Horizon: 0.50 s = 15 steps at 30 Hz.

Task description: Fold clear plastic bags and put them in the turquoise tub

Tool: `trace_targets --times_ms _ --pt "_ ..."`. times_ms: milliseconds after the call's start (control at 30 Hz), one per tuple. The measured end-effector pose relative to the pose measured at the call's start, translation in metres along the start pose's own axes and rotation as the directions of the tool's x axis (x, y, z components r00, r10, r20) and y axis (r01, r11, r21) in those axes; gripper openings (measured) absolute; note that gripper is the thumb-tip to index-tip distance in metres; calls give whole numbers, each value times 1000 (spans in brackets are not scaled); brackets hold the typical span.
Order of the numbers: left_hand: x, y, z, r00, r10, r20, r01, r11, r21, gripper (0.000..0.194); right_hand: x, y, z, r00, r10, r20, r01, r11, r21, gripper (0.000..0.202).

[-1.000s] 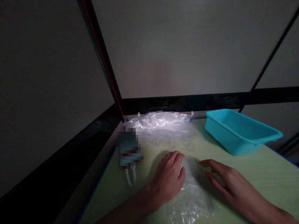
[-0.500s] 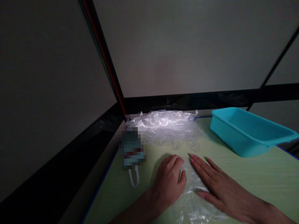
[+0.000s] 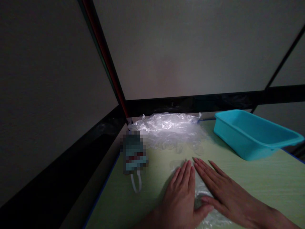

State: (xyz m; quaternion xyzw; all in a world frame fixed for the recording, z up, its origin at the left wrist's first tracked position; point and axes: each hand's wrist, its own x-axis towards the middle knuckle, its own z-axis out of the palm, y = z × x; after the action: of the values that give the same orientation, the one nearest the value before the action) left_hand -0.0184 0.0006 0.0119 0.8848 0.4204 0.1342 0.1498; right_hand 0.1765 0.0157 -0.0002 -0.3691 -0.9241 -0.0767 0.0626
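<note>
A sheet of clear plastic (image 3: 204,188) lies on the pale green table (image 3: 269,184), partly under both hands. My left hand (image 3: 182,195) rests on it, palm down, with the fingers stretched out and the thumb pointing right. Beside it, my right hand (image 3: 226,194) lies flat on the plastic's right part, its fingers straight and pointing up and left. The fingertips of the two hands are close together. Farther back, a crumpled pile of clear plastic (image 3: 169,127) spreads along the table's rear edge.
An open turquoise basin (image 3: 243,136) stands at the back right. On the left is a blurred-out greenish object (image 3: 135,152) with a white loop (image 3: 136,183) hanging from it. Walls (image 3: 190,51) rise behind the table and at its left.
My left hand has gone from curled fingers to stretched-out ones and now lies flat on the plastic, slightly nearer my right hand. My right hand has stayed in place.
</note>
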Motion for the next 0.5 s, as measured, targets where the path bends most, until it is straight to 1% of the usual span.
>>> trace_targets --times_ms 167,267,367,500 --pt "-1 -5 2 1000 -9 -10 9 999 36 78 1 0 -1 1000 3 8 -3 1000 1 74" --pt "-1 -6 0 1000 -13 4 13 999 44 80 0 1 -1 1000 4 6 -4 1000 12 75" --pt "0 -8 -3 999 -46 12 45 998 50 80 -1 2 1 1000 -6 -5 6 1000 13 75" --pt "1 -10 -6 998 -61 -23 62 997 35 77 -2 4 3 1000 17 -5 -17 999 48 75"
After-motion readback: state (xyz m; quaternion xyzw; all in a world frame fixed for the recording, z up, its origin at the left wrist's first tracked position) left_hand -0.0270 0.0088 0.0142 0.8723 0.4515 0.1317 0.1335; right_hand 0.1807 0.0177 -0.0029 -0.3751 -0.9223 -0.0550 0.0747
